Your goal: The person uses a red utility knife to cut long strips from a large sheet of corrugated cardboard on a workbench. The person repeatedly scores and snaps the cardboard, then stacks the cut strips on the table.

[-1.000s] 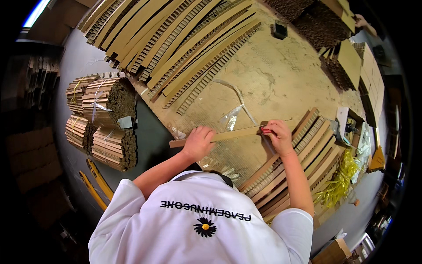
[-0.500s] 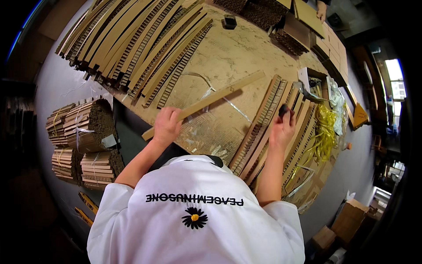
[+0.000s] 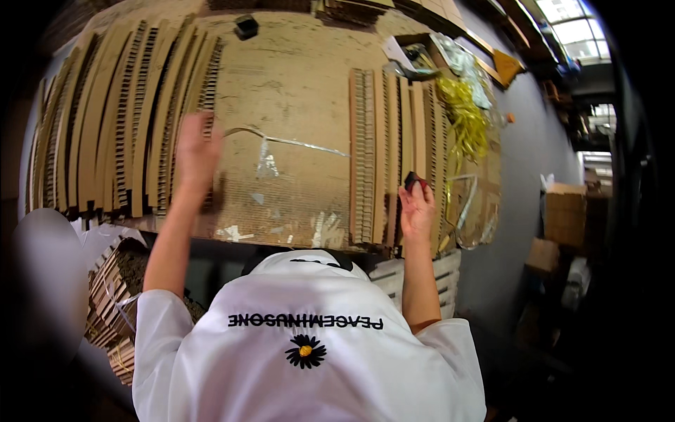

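Observation:
My left hand (image 3: 199, 151), smeared by motion, is over the near right end of a row of honeycomb cardboard strips (image 3: 105, 119) standing on edge at the left of the table. Its fingers are too blurred to tell whether they grip a strip. In my right hand (image 3: 419, 211) is a small black and red object (image 3: 413, 182), pinched in the fingertips; its kind does not show. That hand hovers over a second, smaller group of cardboard strips (image 3: 380, 155) lying side by side on the right.
A cardboard-covered table (image 3: 288, 84) lies between the groups, with a loose pale strap (image 3: 302, 144) on it. Yellow strapping (image 3: 460, 119) heaps beside an open box (image 3: 401, 53) at right. A black block (image 3: 246, 27) sits far off. Tied bundles (image 3: 112, 288) stand low left.
My view has turned. The slanted cardboard strip under my left hand is no longer across the middle, and that hand is now at the left row. My right hand keeps the small object.

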`<state>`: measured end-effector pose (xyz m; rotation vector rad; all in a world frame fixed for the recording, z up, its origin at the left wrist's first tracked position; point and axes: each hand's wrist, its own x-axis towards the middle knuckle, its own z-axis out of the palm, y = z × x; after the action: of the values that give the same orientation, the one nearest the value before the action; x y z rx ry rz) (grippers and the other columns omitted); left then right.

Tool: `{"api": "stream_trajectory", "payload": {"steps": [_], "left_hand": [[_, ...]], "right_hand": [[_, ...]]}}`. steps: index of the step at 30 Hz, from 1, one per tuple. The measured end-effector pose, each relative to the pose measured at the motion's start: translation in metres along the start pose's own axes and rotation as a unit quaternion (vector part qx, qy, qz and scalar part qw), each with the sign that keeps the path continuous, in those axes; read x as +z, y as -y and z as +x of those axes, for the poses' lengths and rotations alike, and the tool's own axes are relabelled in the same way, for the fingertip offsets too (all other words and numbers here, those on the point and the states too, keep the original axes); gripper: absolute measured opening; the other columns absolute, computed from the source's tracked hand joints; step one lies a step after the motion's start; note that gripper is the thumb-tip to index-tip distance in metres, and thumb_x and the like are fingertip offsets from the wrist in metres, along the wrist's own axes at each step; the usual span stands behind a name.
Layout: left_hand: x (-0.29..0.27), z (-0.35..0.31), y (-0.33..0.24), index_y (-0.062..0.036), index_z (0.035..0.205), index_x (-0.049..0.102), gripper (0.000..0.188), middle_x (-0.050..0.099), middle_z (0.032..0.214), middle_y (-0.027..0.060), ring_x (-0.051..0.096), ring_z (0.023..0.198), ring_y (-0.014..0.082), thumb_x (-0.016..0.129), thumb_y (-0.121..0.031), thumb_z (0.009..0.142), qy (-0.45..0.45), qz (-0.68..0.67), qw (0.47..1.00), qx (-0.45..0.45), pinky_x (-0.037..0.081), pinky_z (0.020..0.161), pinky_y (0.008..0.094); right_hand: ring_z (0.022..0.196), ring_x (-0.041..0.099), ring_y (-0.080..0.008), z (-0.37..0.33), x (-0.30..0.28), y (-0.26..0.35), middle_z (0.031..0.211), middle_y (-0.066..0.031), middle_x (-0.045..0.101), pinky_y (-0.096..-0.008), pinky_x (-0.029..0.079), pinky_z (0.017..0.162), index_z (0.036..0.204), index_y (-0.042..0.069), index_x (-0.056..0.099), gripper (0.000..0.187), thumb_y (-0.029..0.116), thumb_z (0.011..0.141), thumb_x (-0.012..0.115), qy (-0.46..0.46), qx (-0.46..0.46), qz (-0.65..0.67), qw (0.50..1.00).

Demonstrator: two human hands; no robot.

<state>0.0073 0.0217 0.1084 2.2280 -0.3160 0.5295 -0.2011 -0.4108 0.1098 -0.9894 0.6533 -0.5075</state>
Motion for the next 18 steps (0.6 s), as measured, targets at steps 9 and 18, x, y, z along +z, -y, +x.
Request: {"api": "stream_trajectory", "payload": {"steps": [9, 18], "left_hand": [[0.222, -0.162, -0.134, 0.0075, 0.134, 0.054, 0.061, 0.068, 0.122, 0.023, 0.068, 0.107, 0.0295, 0.063, -0.043, 0.101, 0.379, -0.273, 0.832, -0.298, 0.053, 0.095, 0.04], [0.15, -0.121, -0.059, 0.0059, 0.134, 0.056, 0.064, 0.063, 0.12, 0.0311, 0.061, 0.113, 0.0447, 0.073, -0.039, 0.092, 0.227, -0.111, 0.93, -0.265, 0.048, 0.101, 0.0479]], "right_hand": [[0.095, 0.068, -0.0141, 0.072, 0.007, -0.03, 0.105, -0.0065, 0.074, -0.0274, 0.052, 0.094, 0.115, -0.001, 0.072, 0.025, 0.004, 0.091, 0.076, 0.088, -0.06, -0.12, 0.987], [0.092, 0.069, -0.0168, 0.042, 0.104, -0.143, 0.102, -0.0055, 0.073, -0.0327, 0.055, 0.089, 0.111, 0.003, 0.07, 0.018, 0.009, 0.094, 0.074, 0.123, 0.047, 0.104, 0.986]]}}
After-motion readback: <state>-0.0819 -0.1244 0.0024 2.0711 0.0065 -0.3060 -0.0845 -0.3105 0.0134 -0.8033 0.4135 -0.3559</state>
